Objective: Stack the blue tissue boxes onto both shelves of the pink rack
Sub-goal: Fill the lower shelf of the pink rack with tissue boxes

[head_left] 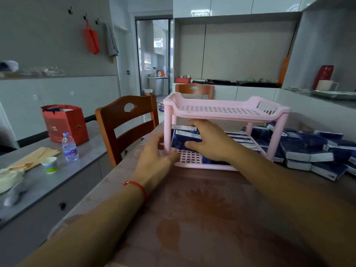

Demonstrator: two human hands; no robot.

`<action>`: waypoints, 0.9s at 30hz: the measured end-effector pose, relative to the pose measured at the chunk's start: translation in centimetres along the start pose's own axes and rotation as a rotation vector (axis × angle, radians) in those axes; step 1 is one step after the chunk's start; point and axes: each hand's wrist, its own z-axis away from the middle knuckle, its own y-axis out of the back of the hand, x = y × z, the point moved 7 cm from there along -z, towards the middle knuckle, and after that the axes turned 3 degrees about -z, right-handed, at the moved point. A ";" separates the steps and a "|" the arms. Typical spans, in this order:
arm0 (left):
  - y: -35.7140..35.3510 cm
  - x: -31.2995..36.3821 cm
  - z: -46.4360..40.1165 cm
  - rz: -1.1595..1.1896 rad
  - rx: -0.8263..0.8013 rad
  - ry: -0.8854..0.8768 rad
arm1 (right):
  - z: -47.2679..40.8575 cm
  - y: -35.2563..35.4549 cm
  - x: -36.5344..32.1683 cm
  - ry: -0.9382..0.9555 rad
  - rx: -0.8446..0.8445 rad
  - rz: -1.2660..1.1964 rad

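Observation:
The pink two-shelf rack [227,110] stands on the brown table. Its top shelf holds nothing. On the lower shelf stand several blue tissue boxes [242,138]. My right hand [208,141] reaches into the lower shelf and grips one blue tissue box [179,142] at its left end, fingers on top and thumb below. My left hand [158,153] holds the rack's front left leg, fingers curled round it. A heap of blue tissue boxes [308,149] lies on the table to the right of the rack.
Two wooden chairs [125,122] stand behind and left of the table. A grey counter on the left carries a water bottle [69,147], a paper cup [50,164], a red gift bag [65,124] and cloths. The brown table [202,209] lies in front of the rack.

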 end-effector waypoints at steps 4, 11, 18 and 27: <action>-0.2 0.0 -0.1 0.008 -0.035 0.005 | -1.3 -0.9 1.1 -0.086 -0.068 0.203; -1.0 -0.2 -1.1 0.012 -0.102 0.060 | -1.5 -2.2 2.6 -0.215 -0.104 0.374; -1.5 -0.2 -2.7 -0.062 -0.091 0.071 | -1.8 -1.2 3.0 -0.217 -0.121 0.396; -1.9 -0.9 -3.0 -0.065 -0.131 0.091 | -1.4 -1.6 3.4 -0.231 -0.017 0.355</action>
